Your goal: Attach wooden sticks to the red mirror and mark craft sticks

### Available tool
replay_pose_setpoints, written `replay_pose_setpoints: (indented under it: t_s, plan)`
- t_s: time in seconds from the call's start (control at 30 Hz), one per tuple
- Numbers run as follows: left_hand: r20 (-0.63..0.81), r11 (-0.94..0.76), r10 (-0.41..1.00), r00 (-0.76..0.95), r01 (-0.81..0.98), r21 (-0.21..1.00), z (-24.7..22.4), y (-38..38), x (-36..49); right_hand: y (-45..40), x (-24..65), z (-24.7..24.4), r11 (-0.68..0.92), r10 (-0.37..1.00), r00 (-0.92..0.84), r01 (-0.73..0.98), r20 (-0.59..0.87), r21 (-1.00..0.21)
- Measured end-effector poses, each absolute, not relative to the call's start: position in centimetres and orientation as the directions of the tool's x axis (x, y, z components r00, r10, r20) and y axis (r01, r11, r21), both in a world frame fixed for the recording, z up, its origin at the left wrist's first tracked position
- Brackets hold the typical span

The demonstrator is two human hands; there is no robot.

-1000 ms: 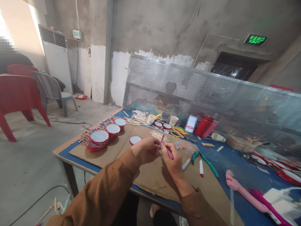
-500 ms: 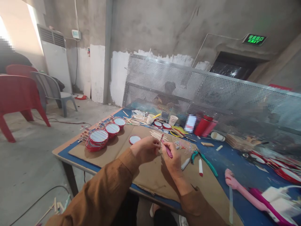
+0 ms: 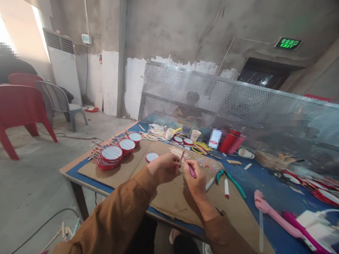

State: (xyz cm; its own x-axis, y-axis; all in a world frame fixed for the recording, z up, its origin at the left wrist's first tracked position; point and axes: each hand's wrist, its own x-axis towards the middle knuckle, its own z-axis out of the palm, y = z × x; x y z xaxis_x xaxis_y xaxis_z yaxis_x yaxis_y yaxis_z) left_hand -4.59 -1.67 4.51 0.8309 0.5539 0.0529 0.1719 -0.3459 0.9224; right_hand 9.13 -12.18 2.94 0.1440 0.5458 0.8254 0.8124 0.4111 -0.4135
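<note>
Over the cardboard sheet [image 3: 169, 208], my left hand [image 3: 165, 168] pinches a narrow, pinkish craft stick [image 3: 182, 157] that stands nearly upright. Close to its right, my right hand [image 3: 197, 181] is wrapped round a pink-purple marker [image 3: 192, 170], whose tip points toward the stick. Whether tip and stick touch I cannot tell. Bare wooden sticks [image 3: 178, 151] lie just beyond the hands. A round white disc with a red rim [image 3: 152, 157] rests left of my left hand. Beside my right hand are a white marker with a red end [image 3: 226, 188] and teal-handled pliers [image 3: 234, 183].
Stacked red-rimmed discs [image 3: 111, 153] with sticks stand at the left. Paper cups [image 3: 195, 135], a phone [image 3: 214, 138] and a red bottle [image 3: 230, 140] line the back. A pink glue gun [image 3: 278, 217] lies at the right, before a perforated metal panel [image 3: 169, 84].
My right hand and the marker have shifted slightly right, opening a small gap beside the stick. My left hand holds its place with the stick.
</note>
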Motion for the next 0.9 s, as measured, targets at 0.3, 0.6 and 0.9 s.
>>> replay_pose_setpoints:
  t_s: [0.3,0.6,0.9]
  plan:
    - [0.089,-0.433,0.540,0.837,0.185,0.882,4.12,-1.14,-4.47,-12.22,9.12,3.05,0.412,0.581,0.125,0.807,0.804,-0.423]
    - [0.091,-0.444,0.542,0.835,0.193,0.875,4.16,-1.11,-4.45,-12.19,9.20,2.97,0.419,0.588,0.125,0.798,0.799,-0.433]
    - [0.054,-0.408,0.542,0.839,0.207,0.889,4.58,-1.35,-4.38,-12.15,9.26,2.89,0.426,0.602,0.120,0.787,0.789,-0.445]
